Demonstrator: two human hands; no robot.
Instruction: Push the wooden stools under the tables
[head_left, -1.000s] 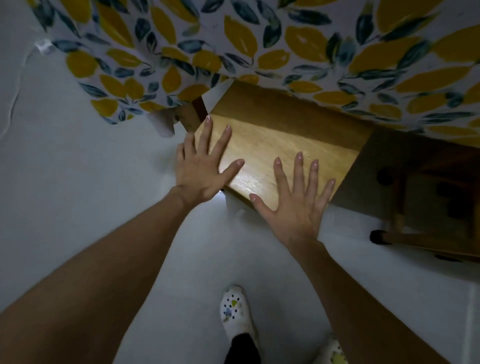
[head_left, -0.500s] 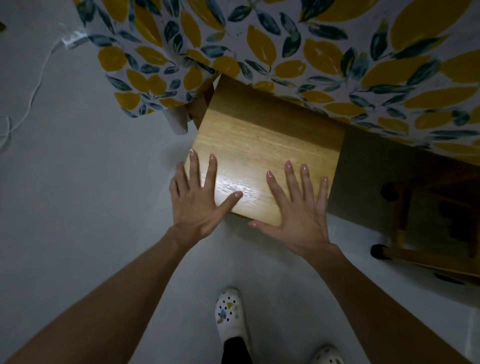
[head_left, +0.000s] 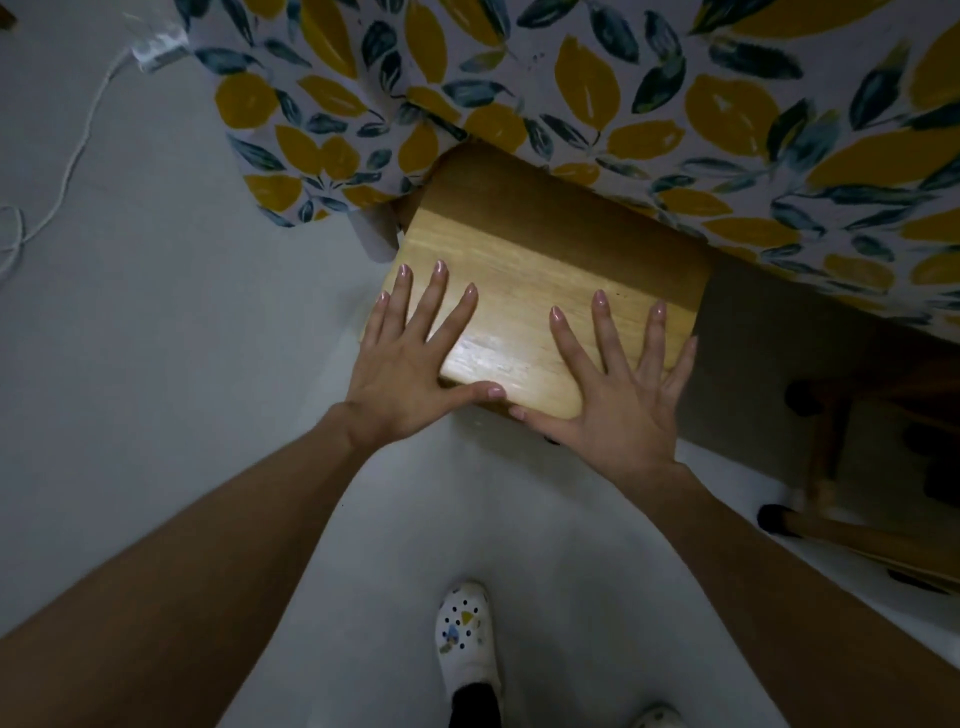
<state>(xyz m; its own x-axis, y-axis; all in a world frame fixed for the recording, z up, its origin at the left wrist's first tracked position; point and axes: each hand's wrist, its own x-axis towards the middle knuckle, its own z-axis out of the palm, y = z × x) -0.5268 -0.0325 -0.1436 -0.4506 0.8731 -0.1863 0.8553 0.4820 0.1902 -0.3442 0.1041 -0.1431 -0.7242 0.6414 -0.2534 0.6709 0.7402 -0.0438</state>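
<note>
floor: pale grey, dim light; white cable lies far left
tablecloth: yellow/dark leaf print, hangs over the table edge along the top
left hand: flat, fingers spread, on the stool seat's near-left corner
stool: wooden seat, far part shadowed under the cloth, near half out
right hand: flat, fingers splayed, on the near-right edge
shoe: white, below between the forearms
second stool: far right, leg showing under the table

Bare forearms, no sleeves. The left hand and right hand show glossy nails. Lower centre: 1 white perforated clog with coloured charms, above a dark trouser cuff.
</note>
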